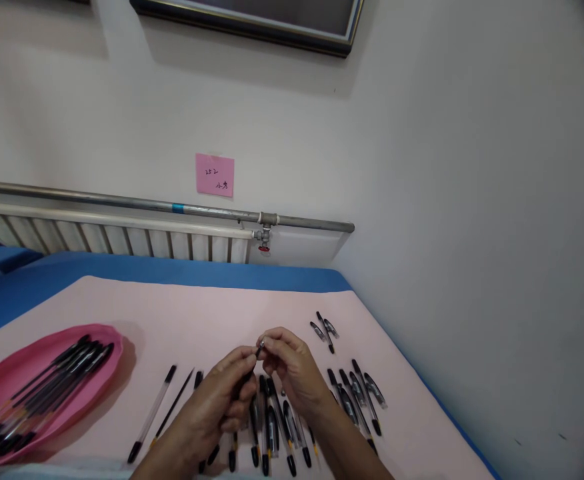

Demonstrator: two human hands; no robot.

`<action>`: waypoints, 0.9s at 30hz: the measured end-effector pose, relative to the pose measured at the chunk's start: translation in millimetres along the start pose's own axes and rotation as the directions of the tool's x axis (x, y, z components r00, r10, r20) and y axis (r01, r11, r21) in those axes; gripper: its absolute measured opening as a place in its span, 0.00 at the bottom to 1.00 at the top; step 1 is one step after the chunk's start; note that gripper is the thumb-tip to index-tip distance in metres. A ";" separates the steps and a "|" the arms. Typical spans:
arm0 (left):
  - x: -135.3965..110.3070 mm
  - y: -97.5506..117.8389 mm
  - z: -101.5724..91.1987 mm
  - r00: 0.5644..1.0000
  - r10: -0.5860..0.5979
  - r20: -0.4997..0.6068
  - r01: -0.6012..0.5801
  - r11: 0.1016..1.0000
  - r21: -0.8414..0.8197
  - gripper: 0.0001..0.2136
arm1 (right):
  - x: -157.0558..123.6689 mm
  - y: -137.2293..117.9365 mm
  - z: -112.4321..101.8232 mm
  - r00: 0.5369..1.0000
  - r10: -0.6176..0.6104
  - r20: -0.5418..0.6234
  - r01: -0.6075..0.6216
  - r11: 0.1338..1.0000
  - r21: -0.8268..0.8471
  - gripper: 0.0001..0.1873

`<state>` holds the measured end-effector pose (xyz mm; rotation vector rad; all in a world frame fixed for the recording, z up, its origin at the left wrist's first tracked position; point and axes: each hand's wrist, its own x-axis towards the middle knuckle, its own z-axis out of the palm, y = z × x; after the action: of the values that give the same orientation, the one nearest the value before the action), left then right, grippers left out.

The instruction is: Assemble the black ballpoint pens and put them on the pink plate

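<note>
My left hand point(225, 393) is closed around a dark pen part point(259, 351), most of it hidden in the fingers. The fingertips of my right hand point(292, 367) pinch its upper end, where a small silvery tip shows. Below both hands lie several black pens point(265, 427) and loose caps, partly covered by my wrists. Left of my left hand are a clear pen barrel point(152, 413) with black ends and a thin dark refill point(175, 403).
A pink tray point(109, 333) at the left holds a bundle of pens point(47, 393). More pens and caps point(357, 393) lie right of my hands, with a smaller group point(326, 331) farther back. Behind the pink tabletop point(197, 313) are a radiator point(157, 243) and a wall.
</note>
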<state>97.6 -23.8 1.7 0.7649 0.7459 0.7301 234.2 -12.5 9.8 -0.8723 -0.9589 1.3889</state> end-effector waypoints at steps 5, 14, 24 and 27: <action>0.8 -1.3 -2.0 1.000 0.018 -0.010 -0.018 1.000 0.005 0.10 | -1.4 5.0 0.1 1.000 -0.020 0.012 0.020 0.997 -0.071 0.06; 1.5 -3.1 -1.5 0.999 0.029 0.024 -0.028 0.999 -0.034 0.08 | 11.4 -6.9 -19.2 0.970 -0.105 -0.218 0.142 0.977 0.159 0.06; 5.0 -2.6 -0.3 0.994 0.103 -0.032 -0.105 0.994 -0.036 0.08 | 3.6 4.5 -3.6 0.998 0.018 -0.060 -0.005 0.978 0.210 0.08; 7.3 -5.2 -2.3 0.993 0.112 -0.029 -0.112 0.993 -0.022 0.08 | 1.9 7.0 -0.3 0.998 0.026 -0.049 -0.017 0.983 0.182 0.09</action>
<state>101.2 -19.9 -5.9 0.7810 0.7227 0.8511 231.7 -10.5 3.3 -0.7788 -0.7718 1.4411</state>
